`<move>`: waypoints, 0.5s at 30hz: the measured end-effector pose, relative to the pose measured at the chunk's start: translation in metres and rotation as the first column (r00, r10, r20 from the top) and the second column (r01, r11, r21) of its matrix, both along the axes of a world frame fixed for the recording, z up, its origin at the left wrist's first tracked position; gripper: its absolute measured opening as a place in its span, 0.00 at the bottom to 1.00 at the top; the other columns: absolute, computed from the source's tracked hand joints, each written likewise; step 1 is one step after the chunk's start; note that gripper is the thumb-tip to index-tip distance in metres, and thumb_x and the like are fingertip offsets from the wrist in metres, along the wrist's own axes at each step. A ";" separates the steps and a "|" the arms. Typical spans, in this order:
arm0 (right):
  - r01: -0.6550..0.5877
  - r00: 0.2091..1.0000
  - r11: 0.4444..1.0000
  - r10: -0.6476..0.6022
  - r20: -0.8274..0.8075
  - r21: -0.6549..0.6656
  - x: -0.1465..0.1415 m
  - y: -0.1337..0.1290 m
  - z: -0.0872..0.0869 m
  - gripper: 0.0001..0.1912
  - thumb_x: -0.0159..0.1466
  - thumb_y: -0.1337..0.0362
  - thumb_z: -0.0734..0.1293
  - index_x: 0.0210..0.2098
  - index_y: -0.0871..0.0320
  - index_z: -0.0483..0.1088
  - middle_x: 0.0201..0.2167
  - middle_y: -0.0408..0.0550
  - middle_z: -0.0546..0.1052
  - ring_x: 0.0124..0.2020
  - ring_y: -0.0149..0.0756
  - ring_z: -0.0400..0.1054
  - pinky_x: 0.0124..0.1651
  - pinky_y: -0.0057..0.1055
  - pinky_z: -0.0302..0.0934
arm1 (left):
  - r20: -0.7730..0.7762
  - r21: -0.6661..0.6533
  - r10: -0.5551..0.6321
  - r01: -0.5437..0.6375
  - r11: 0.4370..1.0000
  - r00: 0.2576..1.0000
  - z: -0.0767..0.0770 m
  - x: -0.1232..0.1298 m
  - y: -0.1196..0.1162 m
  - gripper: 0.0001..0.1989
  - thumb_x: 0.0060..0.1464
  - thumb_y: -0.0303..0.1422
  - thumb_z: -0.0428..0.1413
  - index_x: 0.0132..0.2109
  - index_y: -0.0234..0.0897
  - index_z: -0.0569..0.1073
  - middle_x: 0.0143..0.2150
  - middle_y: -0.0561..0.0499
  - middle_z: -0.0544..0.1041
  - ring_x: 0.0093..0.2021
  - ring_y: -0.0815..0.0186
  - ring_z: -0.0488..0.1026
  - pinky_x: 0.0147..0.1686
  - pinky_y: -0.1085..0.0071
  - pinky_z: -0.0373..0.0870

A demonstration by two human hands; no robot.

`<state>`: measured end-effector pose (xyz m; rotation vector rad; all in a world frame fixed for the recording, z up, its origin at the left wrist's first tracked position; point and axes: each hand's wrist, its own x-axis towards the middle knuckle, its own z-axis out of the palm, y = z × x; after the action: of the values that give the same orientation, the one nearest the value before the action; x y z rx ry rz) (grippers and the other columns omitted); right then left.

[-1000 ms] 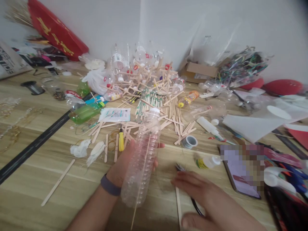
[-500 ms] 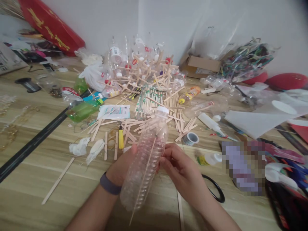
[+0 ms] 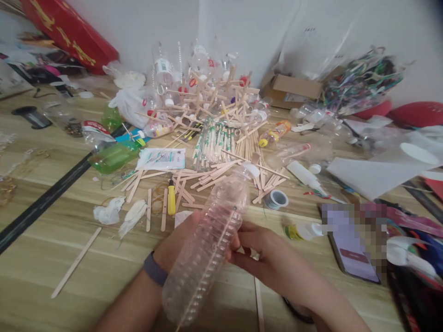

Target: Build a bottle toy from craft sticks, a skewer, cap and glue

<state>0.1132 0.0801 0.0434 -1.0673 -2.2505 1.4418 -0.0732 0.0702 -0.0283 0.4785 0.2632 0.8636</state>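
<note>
A clear ribbed plastic bottle [image 3: 197,258] with a white cap [image 3: 251,169] is held at a slant, its capped end pointing away and to the right. A thin wooden stick [image 3: 215,256] runs lengthwise along it and pokes out past its base. My left hand [image 3: 180,237], with a dark band on the wrist, is wrapped round the bottle's far left side; the bottle partly covers its fingers. At the bottle's right side, my right hand [image 3: 261,246] has its fingers curled in and its fingertips close to the wall. Whatever lies between those fingertips is hidden.
Flat wooden sticks [image 3: 214,174] and several empty bottles [image 3: 162,69] pile up beyond the bottle. A yellow-handled screwdriver [image 3: 171,198], a grey spool [image 3: 277,199], a glue bottle [image 3: 304,177] and a phone [image 3: 353,244] lie around. A black strip [image 3: 44,196] crosses the left side.
The bottle has tilted further, its cap swinging right and its base left. My right hand has shifted slightly right and down, and its forearm now covers more of the black loop.
</note>
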 end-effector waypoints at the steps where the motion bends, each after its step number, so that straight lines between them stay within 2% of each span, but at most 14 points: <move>1: 0.037 0.999 0.999 -0.037 0.010 -0.014 0.002 0.004 -0.001 0.08 0.63 0.70 0.65 0.29 0.54 0.74 0.33 0.43 0.75 0.34 0.32 0.68 0.36 0.27 0.60 | 0.006 -0.010 -0.009 0.009 1.000 1.000 -0.001 0.000 0.000 0.34 0.49 0.57 0.58 0.50 0.31 0.76 0.35 0.45 0.80 0.30 0.65 0.76 0.30 0.74 0.70; 3: 0.210 0.977 0.977 -0.211 -0.021 -0.045 0.006 0.014 -0.004 0.05 0.62 0.64 0.67 0.32 0.54 0.76 0.31 0.43 0.76 0.31 0.34 0.68 0.34 0.29 0.59 | 0.014 -0.029 -0.022 0.023 0.999 1.000 -0.001 0.000 0.000 0.34 0.46 0.58 0.59 0.50 0.34 0.76 0.35 0.46 0.80 0.30 0.65 0.76 0.29 0.73 0.70; 4: 0.336 0.933 0.938 -0.344 -0.101 -0.086 0.008 0.019 -0.007 0.07 0.62 0.59 0.68 0.36 0.53 0.77 0.31 0.44 0.77 0.32 0.35 0.68 0.35 0.30 0.60 | 0.001 -0.039 -0.021 0.021 0.999 1.000 0.000 0.000 -0.001 0.34 0.45 0.58 0.60 0.49 0.34 0.76 0.35 0.46 0.80 0.30 0.64 0.77 0.30 0.73 0.71; 5: 0.440 0.854 0.879 -0.472 -0.217 -0.182 0.008 0.024 -0.010 0.11 0.62 0.55 0.67 0.40 0.52 0.77 0.33 0.45 0.79 0.35 0.37 0.70 0.38 0.32 0.61 | -0.027 -0.045 -0.013 0.012 0.999 1.000 0.001 0.001 -0.001 0.33 0.46 0.58 0.60 0.48 0.33 0.77 0.35 0.46 0.80 0.30 0.65 0.77 0.31 0.73 0.71; 6: 0.475 0.761 0.826 -0.558 -0.330 -0.302 0.008 0.028 -0.012 0.16 0.62 0.50 0.67 0.41 0.52 0.77 0.35 0.47 0.80 0.38 0.39 0.71 0.41 0.33 0.62 | -0.068 -0.049 -0.005 0.001 0.999 0.998 0.003 0.001 -0.002 0.32 0.47 0.57 0.59 0.47 0.33 0.77 0.35 0.46 0.80 0.30 0.65 0.77 0.31 0.73 0.71; 8: 0.433 0.599 0.766 -0.638 -0.484 -0.476 0.003 0.035 -0.016 0.21 0.58 0.44 0.69 0.39 0.53 0.77 0.39 0.48 0.80 0.42 0.41 0.72 0.46 0.35 0.63 | -0.145 -0.046 0.005 -0.012 0.999 0.989 0.008 0.002 -0.004 0.32 0.48 0.57 0.59 0.47 0.34 0.77 0.34 0.46 0.80 0.30 0.66 0.76 0.31 0.73 0.70; 9: 0.393 0.554 0.756 -0.649 -0.522 -0.523 0.000 0.037 -0.016 0.22 0.56 0.42 0.70 0.39 0.53 0.78 0.41 0.49 0.80 0.45 0.42 0.72 0.48 0.36 0.63 | -0.169 -0.043 0.006 -0.014 0.999 0.986 0.010 0.003 -0.004 0.32 0.48 0.57 0.59 0.49 0.35 0.76 0.35 0.46 0.80 0.30 0.66 0.76 0.31 0.73 0.70; 12: 0.313 0.477 0.714 -0.688 -0.547 -0.626 -0.010 0.040 -0.014 0.26 0.52 0.40 0.72 0.39 0.53 0.78 0.42 0.49 0.80 0.45 0.43 0.72 0.48 0.37 0.65 | -0.212 -0.029 -0.016 0.010 1.000 0.977 0.010 0.005 -0.005 0.32 0.49 0.57 0.57 0.52 0.38 0.74 0.36 0.47 0.80 0.31 0.65 0.76 0.31 0.72 0.70; 15: 0.296 0.426 0.657 -0.741 -0.520 -0.693 -0.016 0.039 -0.013 0.25 0.50 0.41 0.73 0.38 0.53 0.78 0.38 0.46 0.81 0.38 0.39 0.73 0.42 0.33 0.67 | -0.294 0.003 -0.040 0.042 0.999 0.955 0.009 0.005 -0.006 0.26 0.56 0.53 0.54 0.47 0.35 0.76 0.35 0.46 0.80 0.29 0.66 0.75 0.29 0.72 0.69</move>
<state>0.0975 0.1191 0.0301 -0.8869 -0.7708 1.7282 -0.0677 0.0646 -0.0197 0.6195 0.5208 0.7517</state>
